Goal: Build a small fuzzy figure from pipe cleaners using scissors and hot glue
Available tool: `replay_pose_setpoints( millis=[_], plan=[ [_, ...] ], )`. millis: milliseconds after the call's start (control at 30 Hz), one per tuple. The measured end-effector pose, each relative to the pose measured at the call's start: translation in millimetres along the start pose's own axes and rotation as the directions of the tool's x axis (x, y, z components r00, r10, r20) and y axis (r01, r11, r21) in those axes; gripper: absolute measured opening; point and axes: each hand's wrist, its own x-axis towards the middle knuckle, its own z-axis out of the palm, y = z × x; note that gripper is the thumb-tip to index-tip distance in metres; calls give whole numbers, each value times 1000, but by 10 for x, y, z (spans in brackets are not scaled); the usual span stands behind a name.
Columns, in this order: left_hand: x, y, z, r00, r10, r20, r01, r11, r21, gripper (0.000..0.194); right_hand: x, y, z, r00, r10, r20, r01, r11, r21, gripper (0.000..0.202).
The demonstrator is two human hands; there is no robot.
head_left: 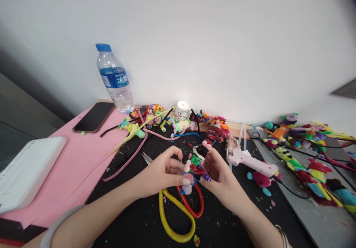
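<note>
Between both hands, above a black mat, is a small multicoloured pipe-cleaner figure (197,161) with green, red, blue, white and black parts. My left hand (171,170) pinches its left side between thumb and fingers. On the other side my right hand (218,172) grips it with thumb and fingertips. Beneath the hands lie scissors with one yellow and one red handle (178,237); a blade tip shows left of my left hand, and the rest of the blades is hidden. Right of my right hand rests a pale pink hot glue gun (250,161).
A water bottle (115,81) leans by the wall, near a phone (94,117) and a white device (32,172) on pink paper (76,149). Pipe-cleaner figures and loose strips surround a white paper cup (182,110). More figures (294,159) crowd a grey board at right.
</note>
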Motion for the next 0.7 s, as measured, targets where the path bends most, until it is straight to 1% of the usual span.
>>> replay_pose_setpoints(
  millis=[33,100,133,167,200,233,267,300,333,367,400,433,500,567,633,700],
  plan=[
    [2,2,-3,1000,16,-16,-16,1000,-7,40,1,-42,-49,1000,-12,-20,10,994,-105,52],
    [12,9,-21,996,46,-80,-48,999,-20,40,10,-142,-209,996,-60,-62,37,945,-326,52],
    [19,13,-36,990,61,-129,-64,998,-20,41,15,-186,-321,991,-99,-89,52,902,-428,50],
    [27,17,-53,980,79,-185,-83,996,-15,43,18,-218,-450,981,-136,-138,40,840,-541,48],
    [36,21,-73,966,98,-240,-103,995,-9,45,16,-231,-590,967,-159,-199,-13,750,-661,47],
    [46,25,-91,950,119,-290,-126,992,-5,46,9,-223,-734,944,-196,-265,-85,632,-770,48],
    [55,28,-108,934,140,-328,-148,989,2,47,-5,-195,-872,930,-206,-306,-172,493,-853,49],
    [63,32,-123,921,159,-355,-166,986,11,46,-26,-149,-997,930,-175,-325,-246,361,-899,50],
    [71,36,-133,911,175,-372,-180,983,21,44,-50,-91,-1100,930,-127,-345,-306,253,-918,52],
    [77,39,-140,905,186,-382,-188,982,33,40,-76,-30,-1179,926,-76,-370,-352,183,-918,51],
    [82,41,-144,901,195,-387,-194,980,44,36,-99,28,-1230,926,-15,-377,-371,142,-918,50],
    [86,42,-147,897,201,-394,-197,979,51,33,-118,75,-1257,925,29,-379,-380,123,-917,52],
    [93,40,-151,886,201,-419,-201,979,43,29,-135,128,-1254,900,62,-432,-436,97,-895,52],
    [99,32,-159,866,188,-462,-202,979,21,29,-124,129,-1218,872,88,-481,-487,81,-870,52],
    [103,26,-172,848,175,-500,-198,980,7,30,-102,104,-1191,856,109,-505,-514,78,-854,50],
    [105,27,-184,839,165,-518,-194,981,-1,32,-86,72,-1188,838,113,-534,-545,114,-831,46]
  ],
)
